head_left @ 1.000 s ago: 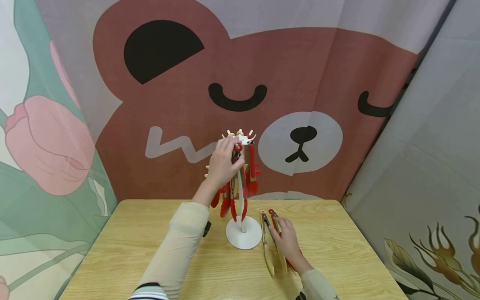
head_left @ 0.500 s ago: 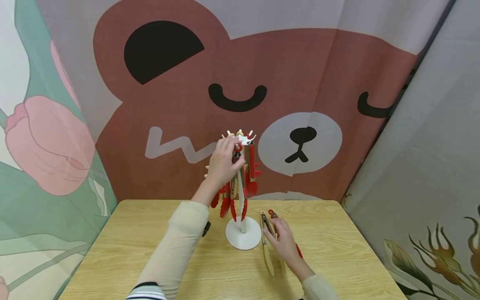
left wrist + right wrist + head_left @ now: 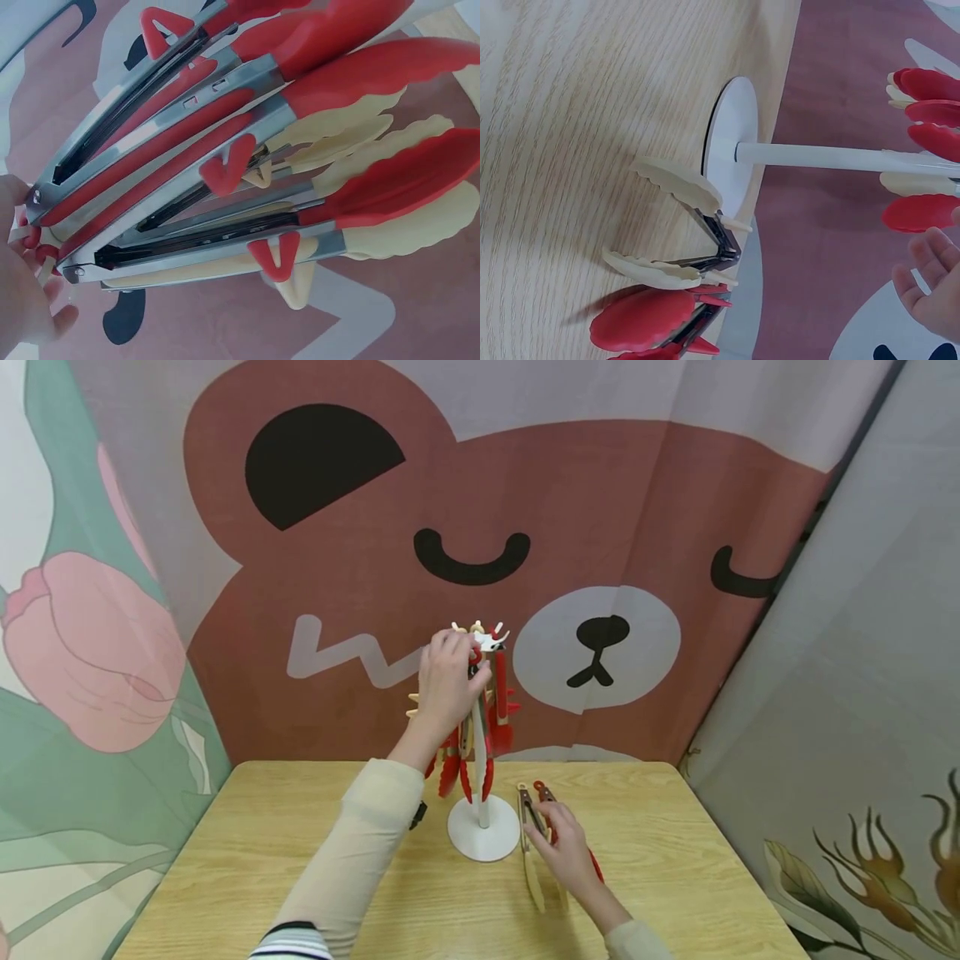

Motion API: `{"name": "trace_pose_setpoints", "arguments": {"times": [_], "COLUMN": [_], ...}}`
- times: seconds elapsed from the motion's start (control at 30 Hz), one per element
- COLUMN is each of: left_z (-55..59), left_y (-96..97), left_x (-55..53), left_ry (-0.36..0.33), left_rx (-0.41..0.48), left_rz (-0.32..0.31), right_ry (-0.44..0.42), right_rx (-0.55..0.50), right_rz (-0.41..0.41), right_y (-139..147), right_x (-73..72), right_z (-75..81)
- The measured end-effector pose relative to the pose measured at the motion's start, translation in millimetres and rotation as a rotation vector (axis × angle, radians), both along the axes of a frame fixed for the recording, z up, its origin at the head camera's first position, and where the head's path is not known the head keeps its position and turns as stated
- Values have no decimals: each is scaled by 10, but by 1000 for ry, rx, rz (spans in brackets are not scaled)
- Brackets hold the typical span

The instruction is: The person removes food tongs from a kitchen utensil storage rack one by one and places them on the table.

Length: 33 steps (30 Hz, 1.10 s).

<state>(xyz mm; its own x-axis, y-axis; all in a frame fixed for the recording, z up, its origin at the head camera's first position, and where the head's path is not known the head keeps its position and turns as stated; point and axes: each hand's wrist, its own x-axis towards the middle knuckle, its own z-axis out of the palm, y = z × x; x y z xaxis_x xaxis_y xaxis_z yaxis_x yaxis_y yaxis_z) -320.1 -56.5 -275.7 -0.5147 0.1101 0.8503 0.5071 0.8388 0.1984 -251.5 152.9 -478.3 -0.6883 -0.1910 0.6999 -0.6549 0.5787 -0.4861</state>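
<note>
Cream tongs (image 3: 532,881) hide further beneath loose right hand (image 3: 568,853) (left hand (image 3: 445,681) holds red tongs (image 3: 489,778)).

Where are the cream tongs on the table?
In the head view, the cream tongs lie right of the stand's white base, beside the red tongs and partly hidden by the right hand.

The head camera looks forward and down from farthest back, with the tabletop (image 3: 240,852) low in frame and the bear curtain (image 3: 600,502) above. The left wrist's view crowds close against the hanging tongs (image 3: 266,116); the right wrist's, turned sideways, shares the white stand (image 3: 802,155), mid-frame, with the head's.
</note>
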Motion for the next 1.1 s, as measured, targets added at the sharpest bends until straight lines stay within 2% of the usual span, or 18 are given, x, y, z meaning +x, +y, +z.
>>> {"name": "trace_pose_setpoints", "arguments": {"times": [0.13, 0.4, 0.6, 0.73, 0.93, 1.0, 1.1], "left_z": [28, 72, 77, 95, 126, 131, 133], "left_y": [23, 88, 127, 139, 123, 106, 71], "left_x": [12, 51, 73, 86, 76, 56, 20], "left_ry": [4, -40, -59, -54, -65, -58, -37], "left_rx": [-40, -93, -139, -177, -180, -172, -119], "left_rz": [77, 194, 233, 217, 136, 113, 48], "right_ry": [8, 37, 51, 60, 56, 58, 64], "right_rx": [-3, 24, 16, 10, -28, -29, -16], "right_rz": [11, 41, 67, 70, 103, 111, 104], "right_y": [7, 23, 22, 28, 31, 32, 33], "right_x": [12, 34, 57, 64, 73, 78, 82], "right_z": [4, -3, -16, -35, -43, -42, -40]}}
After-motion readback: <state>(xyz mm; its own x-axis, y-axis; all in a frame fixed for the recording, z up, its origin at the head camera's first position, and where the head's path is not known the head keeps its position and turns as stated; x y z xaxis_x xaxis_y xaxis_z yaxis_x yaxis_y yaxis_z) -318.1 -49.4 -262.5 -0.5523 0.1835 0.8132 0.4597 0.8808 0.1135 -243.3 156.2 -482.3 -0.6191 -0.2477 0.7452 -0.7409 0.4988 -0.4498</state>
